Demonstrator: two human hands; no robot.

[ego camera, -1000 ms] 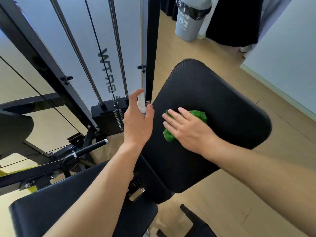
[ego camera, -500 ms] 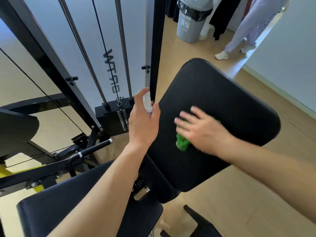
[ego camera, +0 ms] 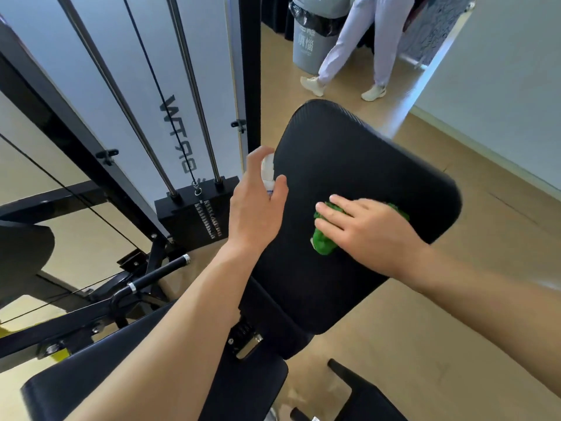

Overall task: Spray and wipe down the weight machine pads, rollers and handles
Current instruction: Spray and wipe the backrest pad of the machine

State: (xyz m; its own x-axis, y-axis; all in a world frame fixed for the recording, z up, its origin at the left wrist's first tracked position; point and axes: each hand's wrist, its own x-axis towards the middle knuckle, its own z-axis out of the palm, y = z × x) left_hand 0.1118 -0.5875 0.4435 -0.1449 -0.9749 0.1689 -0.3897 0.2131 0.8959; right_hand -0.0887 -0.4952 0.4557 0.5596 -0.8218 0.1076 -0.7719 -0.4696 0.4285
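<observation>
Now right hand point(ego camera: 367, 232), fingers point(ego camera: 337, 205) flat, presses green cloth point(ego camera: 323, 246) on pad point(ego camera: 349, 153); left hand point(ego camera: 255, 211) clamps its grip round spray bottle point(ego camera: 268, 174).

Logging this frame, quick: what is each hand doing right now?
Left hand: grips the white spray bottle.
Right hand: open, fingers flat, pressing the green cloth onto the black pad.

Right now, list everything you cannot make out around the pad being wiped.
Head view only:
- Spray bottle: body and label are hidden by the left hand's grip; only its white top shows.
- Green cloth: mostly covered by the flat right hand, so its full extent is hidden.
- Lower pad: cut off by the bottom edge and crossed by the left forearm.
- Bin: lettering too small to read.
</observation>
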